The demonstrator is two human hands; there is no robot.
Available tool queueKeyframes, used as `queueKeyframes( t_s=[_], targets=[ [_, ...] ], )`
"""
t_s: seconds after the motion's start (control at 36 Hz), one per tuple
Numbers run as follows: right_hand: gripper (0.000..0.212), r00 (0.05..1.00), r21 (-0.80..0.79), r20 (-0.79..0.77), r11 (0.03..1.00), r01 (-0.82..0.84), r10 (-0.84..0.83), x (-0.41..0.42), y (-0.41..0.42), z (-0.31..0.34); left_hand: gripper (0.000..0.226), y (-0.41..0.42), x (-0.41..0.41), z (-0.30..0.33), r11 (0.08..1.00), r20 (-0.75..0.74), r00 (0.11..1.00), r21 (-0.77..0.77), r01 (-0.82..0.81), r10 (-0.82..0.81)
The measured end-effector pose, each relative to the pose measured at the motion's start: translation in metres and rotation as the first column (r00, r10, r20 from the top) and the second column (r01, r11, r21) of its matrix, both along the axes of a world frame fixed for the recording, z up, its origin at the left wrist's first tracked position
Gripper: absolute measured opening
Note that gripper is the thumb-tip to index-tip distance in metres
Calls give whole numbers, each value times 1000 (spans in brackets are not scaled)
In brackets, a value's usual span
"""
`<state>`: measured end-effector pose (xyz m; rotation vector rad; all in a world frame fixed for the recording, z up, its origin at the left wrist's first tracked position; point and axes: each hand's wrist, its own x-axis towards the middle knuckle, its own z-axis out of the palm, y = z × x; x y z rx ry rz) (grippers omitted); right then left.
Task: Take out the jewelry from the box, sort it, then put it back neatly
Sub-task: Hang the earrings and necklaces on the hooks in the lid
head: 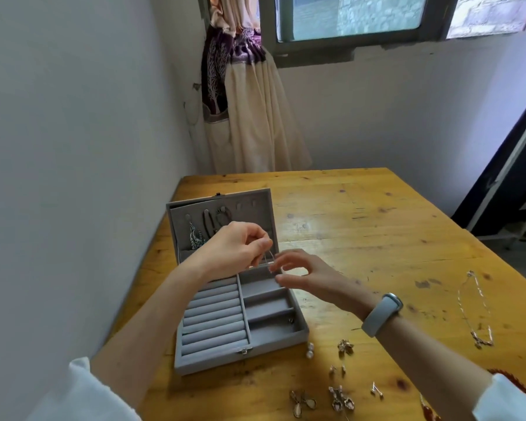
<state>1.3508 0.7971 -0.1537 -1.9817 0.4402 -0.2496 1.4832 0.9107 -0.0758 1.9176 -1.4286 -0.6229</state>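
Note:
A grey velvet jewelry box [213,364] stands open on the wooden table [377,226], with ring rolls on its left and compartments on its right. Its raised lid [255,214] carries hanging pieces, among them a teal drop earring [196,235]. Above the box, my left hand [231,250] pinches a thin silver chain [266,259]. My right hand [304,276] pinches the same chain from the right. One small dark piece [291,320] lies in a right compartment.
Loose earrings [345,346] and pearl studs [309,350] lie on the table right of the box. A gold necklace [477,308] lies stretched out at the far right. A wall runs along the table's left side, and a curtain hangs behind it.

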Motion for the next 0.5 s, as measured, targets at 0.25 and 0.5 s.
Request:
queueKeyframes(
  t_s=[0.25,0.5],
  targets=[
    [9,984,115,178,993,4,-24,14,13,0,13,0,1,11,1000,83,997,6,-8,7],
    [23,976,153,200,987,54,-84,13,15,-6,17,8,18,10,998,97,993,3,-65,65]
  ],
)
